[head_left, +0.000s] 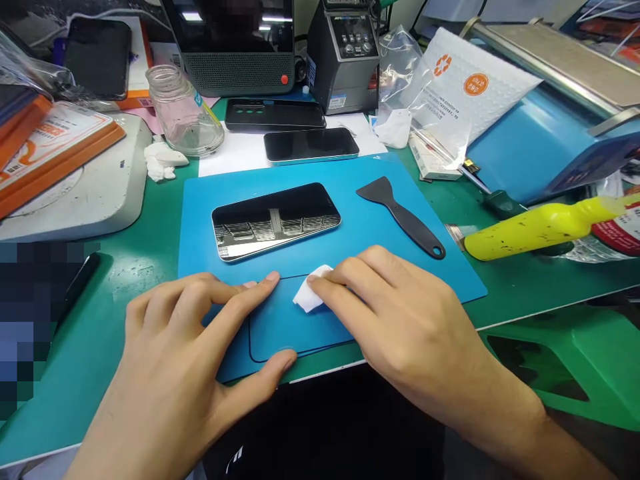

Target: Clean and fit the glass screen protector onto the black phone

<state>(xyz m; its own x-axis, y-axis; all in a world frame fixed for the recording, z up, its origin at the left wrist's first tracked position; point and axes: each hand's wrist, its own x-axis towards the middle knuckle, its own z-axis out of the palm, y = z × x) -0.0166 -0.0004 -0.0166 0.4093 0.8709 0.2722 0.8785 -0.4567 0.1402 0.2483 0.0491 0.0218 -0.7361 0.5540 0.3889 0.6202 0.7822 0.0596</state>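
Observation:
A clear, phone-sized screen glass (280, 331) with a thin black border lies at the front of the blue mat (400, 173). My left hand (190, 340) holds it by its left end, index finger at the far edge and thumb at the near edge. A folded white wipe (311, 291) is pinched in my right hand (400, 320) and presses on the glass, whose right part is hidden under that hand. Just beyond lies a phone (277, 220) with a dark, reflective screen. To its right is a black plastic scraper (410, 223).
Behind the mat are another phone (313, 145), a black phone-shaped tray (275, 115) and a glass jar (183, 113). A yellow bottle (530, 230) lies at the right, before a blue machine (540, 147). Orange-and-white boxes (55, 147) sit on a white device (120, 193) at left.

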